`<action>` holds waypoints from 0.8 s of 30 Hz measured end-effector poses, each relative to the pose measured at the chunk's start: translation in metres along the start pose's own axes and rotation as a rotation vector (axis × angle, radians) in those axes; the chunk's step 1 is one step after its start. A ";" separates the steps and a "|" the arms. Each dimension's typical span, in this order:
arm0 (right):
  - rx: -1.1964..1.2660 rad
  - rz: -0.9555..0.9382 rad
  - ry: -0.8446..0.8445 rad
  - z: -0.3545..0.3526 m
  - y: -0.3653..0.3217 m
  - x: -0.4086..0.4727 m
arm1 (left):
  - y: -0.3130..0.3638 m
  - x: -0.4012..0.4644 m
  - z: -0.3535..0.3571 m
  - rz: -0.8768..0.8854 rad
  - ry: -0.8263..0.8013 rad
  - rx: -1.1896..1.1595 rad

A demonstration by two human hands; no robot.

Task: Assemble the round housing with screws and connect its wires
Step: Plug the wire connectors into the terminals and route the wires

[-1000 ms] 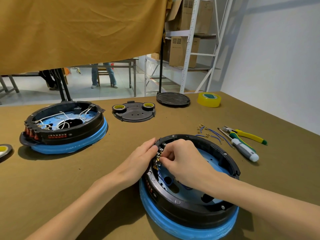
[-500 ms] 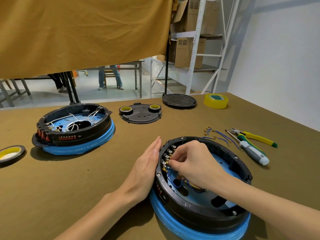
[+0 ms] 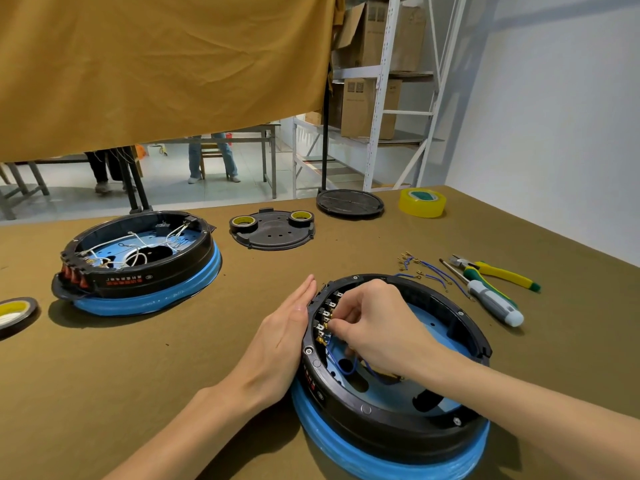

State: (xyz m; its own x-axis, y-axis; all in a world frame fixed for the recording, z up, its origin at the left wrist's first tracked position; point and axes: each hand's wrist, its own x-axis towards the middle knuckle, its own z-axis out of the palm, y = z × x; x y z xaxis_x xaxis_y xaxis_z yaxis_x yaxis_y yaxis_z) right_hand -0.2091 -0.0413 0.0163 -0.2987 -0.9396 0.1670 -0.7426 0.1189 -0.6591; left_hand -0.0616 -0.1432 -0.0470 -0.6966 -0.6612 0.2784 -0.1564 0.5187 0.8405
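Brown cloth covers the workbench; tan curtain hangs behind, shelving with cartons beyond. Your right hand reaches inside the round housing, fingertips pinched on a small connector at the row of terminals on the inner wall; exactly what they pinch is too small to tell. Your left hand lies flat, fingers straight, pressed against the outer wall just across from that pinch, bracing it. Blue wires loop below the pinch, over the blue floor.

Progress, judged: wiring is underway, with only a few leads in. Spare blue leads lie beyond the far rim, with screwdriver and pliers next to them. Black cover plate sits well beyond, unfitted, so screwing looks still ahead. A second housing, away on the left-hand side, carries white wires.

Writing: red lettering on both housing walls, unreadable.
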 end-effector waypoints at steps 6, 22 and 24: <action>0.003 -0.012 -0.027 -0.003 0.002 0.003 | 0.000 0.000 0.000 -0.006 0.001 0.007; 0.279 -0.144 0.179 -0.019 0.003 -0.011 | 0.021 0.002 -0.004 0.024 0.250 -0.041; 0.427 -0.150 0.156 -0.020 0.000 -0.011 | 0.031 0.003 -0.009 0.098 0.321 -0.072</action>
State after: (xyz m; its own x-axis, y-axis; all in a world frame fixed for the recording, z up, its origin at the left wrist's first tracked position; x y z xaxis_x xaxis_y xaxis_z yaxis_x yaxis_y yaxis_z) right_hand -0.2181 -0.0244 0.0292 -0.3178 -0.8729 0.3701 -0.4814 -0.1878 -0.8562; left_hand -0.0619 -0.1337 -0.0161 -0.4480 -0.7530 0.4819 -0.0423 0.5563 0.8299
